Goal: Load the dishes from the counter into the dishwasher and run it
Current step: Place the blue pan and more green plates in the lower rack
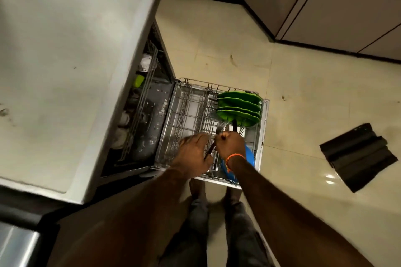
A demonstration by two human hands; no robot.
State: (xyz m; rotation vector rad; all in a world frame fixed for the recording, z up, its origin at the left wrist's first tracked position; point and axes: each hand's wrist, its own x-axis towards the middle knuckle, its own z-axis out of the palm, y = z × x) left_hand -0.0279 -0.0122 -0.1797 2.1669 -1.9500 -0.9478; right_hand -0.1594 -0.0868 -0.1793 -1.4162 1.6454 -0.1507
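- At the far left lies the pale grey stone counter (65, 60); from this view we see no dishes on the part that shows, so we judge the loading is well along.
- Under its edge the open dishwasher (149, 119) shows its upper wire rack (141, 102) part-way in, with a lime-green plastic cup (138, 81) and some white crockery we cannot make out clearly.
- The grey wire lower rack (188, 115) is pulled out over the cream tiled floor (303, 104), and both our hands work above its near side.
- Our left hand (193, 154) is curled, its fingers around the lower end of a dark-handled metal utensil (213, 144); blur hides the exact grip.
- Our right hand (231, 144) is closed around a bunch of steel cutlery with black handles (226, 127), whose ends stick up past the knuckles toward the plates.
- We judge the step in hand is sorting cutlery into the rack; the next move calls for lowering each piece upright into a free slot without snagging the wires.
- Beyond the right hand, four green plastic plates (238, 106) stand on edge in the rack's far right corner, and a blue plastic dish (249, 156) sits just beside the wrist with its orange thread band (235, 157).
- Well apart on the floor lies a folded black mat (358, 156).
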